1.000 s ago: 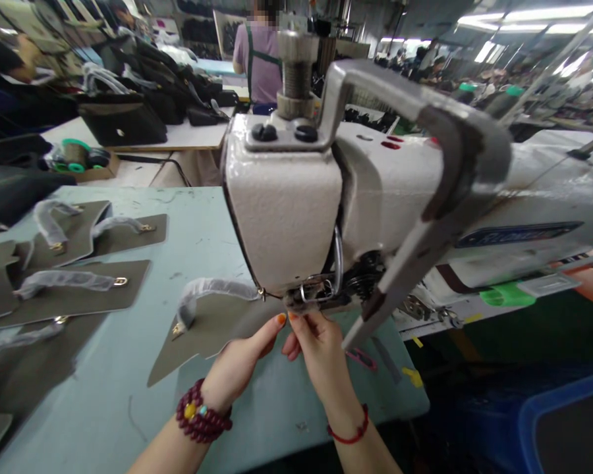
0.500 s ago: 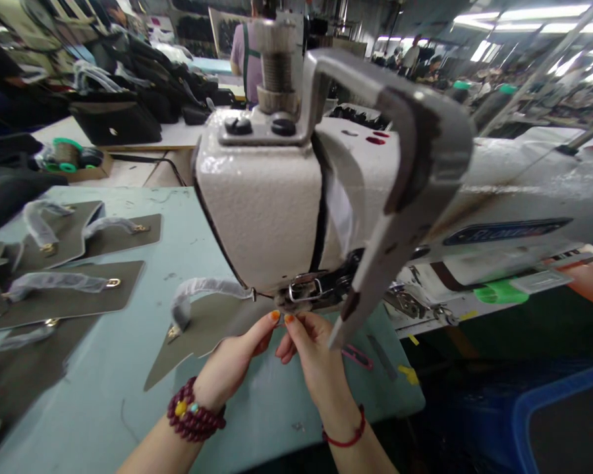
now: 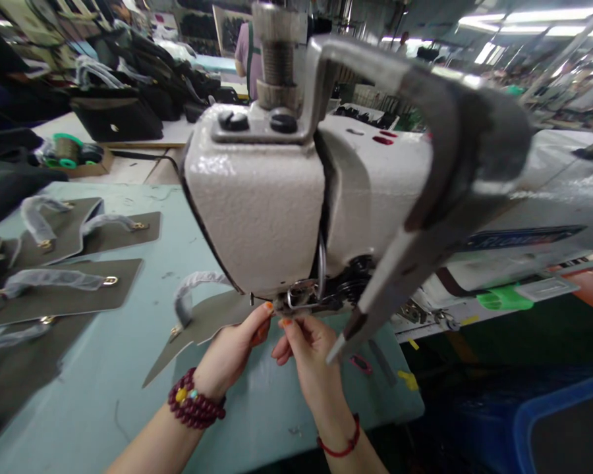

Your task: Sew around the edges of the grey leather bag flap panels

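Note:
Close under the head of a sewing machine (image 3: 252, 210), my left hand (image 3: 234, 352) is closed in a pinch, its thumb raised towards the needle area. My right hand (image 3: 313, 355) pinches just beside it, slightly lower. Whatever lies between the fingertips of either hand is too small to make out. Left of my hands, a grey-brown panel (image 3: 215, 316) lies on the pale green table (image 3: 128, 408), partly hidden behind the machine head. On it stands an arched handle (image 3: 184, 299) wrapped in clear plastic.
More panels (image 3: 121, 283) with wrapped handles and gold fittings lie at the left. A bent metal guard (image 3: 400, 263) comes down close to my right hand. A pink-edged tool (image 3: 360, 364) lies at the right, and a blue bin (image 3: 521, 428) stands below. A person (image 3: 247, 52) is behind.
The view has shifted closer to the machine head. My thumbs have moved slightly apart, the left now higher than the right. A curved metal lever now shows beside the machine head.

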`<state>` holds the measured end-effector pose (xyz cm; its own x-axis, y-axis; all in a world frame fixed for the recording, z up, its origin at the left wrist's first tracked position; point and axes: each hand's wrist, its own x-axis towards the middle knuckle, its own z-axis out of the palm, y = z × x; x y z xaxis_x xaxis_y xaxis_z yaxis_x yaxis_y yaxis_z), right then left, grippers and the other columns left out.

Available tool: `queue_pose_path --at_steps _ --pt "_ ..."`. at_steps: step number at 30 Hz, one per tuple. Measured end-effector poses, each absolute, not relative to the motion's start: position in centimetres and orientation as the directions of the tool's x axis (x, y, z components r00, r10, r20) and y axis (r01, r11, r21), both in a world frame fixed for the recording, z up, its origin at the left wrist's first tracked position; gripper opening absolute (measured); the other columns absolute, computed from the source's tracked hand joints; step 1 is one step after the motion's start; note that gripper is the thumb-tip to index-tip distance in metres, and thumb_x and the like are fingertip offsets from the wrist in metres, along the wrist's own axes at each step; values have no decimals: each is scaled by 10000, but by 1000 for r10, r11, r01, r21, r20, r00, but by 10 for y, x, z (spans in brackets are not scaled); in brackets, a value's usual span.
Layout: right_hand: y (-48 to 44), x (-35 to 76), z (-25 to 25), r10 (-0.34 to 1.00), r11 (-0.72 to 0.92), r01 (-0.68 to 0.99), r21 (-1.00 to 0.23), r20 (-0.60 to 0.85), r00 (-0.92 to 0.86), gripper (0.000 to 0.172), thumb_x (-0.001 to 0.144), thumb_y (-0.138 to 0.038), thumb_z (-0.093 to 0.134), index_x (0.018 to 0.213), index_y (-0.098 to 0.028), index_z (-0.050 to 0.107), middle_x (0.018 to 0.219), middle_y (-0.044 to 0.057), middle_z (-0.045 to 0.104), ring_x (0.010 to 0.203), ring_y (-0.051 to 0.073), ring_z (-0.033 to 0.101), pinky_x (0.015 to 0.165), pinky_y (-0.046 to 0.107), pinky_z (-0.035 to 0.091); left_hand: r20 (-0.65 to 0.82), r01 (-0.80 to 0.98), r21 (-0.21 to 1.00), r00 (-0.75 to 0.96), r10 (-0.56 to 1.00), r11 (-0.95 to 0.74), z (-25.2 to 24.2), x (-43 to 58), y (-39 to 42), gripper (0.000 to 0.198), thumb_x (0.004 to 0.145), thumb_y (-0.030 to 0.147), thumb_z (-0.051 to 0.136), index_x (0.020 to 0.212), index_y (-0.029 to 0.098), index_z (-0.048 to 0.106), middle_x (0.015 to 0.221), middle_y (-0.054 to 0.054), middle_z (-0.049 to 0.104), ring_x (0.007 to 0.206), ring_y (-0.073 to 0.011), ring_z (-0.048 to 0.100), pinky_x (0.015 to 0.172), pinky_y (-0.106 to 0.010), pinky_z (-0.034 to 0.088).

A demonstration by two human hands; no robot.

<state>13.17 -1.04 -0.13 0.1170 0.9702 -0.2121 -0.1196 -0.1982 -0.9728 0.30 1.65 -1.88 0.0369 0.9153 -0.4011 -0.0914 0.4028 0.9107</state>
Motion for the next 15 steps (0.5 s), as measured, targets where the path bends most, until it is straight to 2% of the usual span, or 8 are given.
queue_pose_path --at_steps 5,10,15 --pt "-18 135 -4 973 -198 -165 -966 -213 84 330 895 -422 580 704 -158 633 500 -4 630 415 100 556 451 188 450 -428 -180 884 63 902 432 -23 5 19 442 755 508 663 516 190 469 531 58 380 549 -110 319 537 -246 310" --pt "-24 137 -6 968 -229 -181 -956 -243 59 315 887 -424 596 721 -159 639 502 -12 625 426 100 549 464 192 455 -428 -198 885 10 904 421 -20 13 12 421 782 501 649 555 187 483 548 56 382 555 -109 334 544 -247 308" --pt "-27 140 -8 969 -237 -189 -953 -247 28 309 880 -435 599 755 -157 653 511 -9 623 431 111 545 465 208 455 -389 -287 892 -87 917 351 -18 34 -2 417 770 543 638 607 187 492 568 64 364 555 -102 324 543 -232 330"
